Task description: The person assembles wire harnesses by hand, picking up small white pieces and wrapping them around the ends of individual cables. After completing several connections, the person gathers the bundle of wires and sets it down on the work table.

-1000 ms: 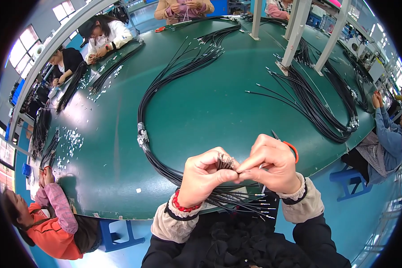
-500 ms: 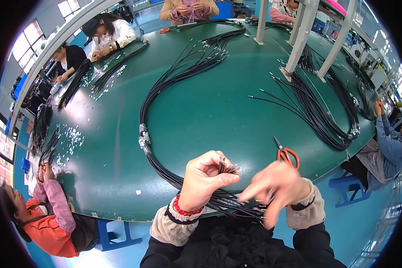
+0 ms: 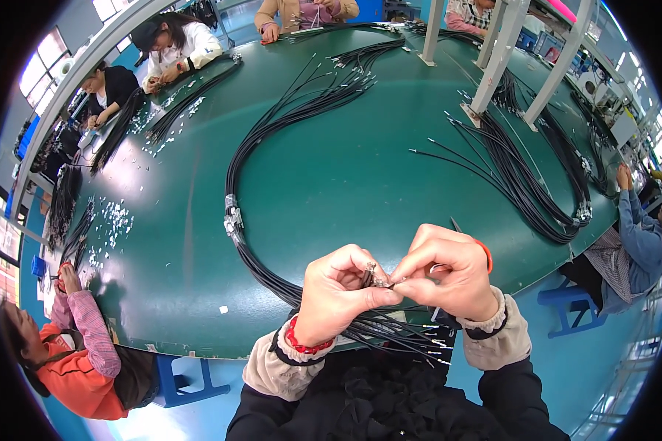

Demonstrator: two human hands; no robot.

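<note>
Black thin wires with small shiny metal tips [image 3: 376, 277] sit pinched between both hands, just over the near edge of the round green table [image 3: 346, 176]. The left hand [image 3: 336, 292] is curled tight, with its thumb and fingers closed on the wire ends. The right hand [image 3: 449, 272] is closed too, and its fingertips press on the same metal tips from the other side, so the two hands touch. The tips poke up a little between the thumbs. They are tiny, and their shape is hard to make out. Under the hands, the wires hang down in a loose bunch [image 3: 397, 334] past the table's near edge, toward the person's dark lap. The long black cable bundle [image 3: 254, 147] runs from there in a big curve across the table toward its far edge. Something orange [image 3: 486, 255] peeks out behind the right hand.
</note>
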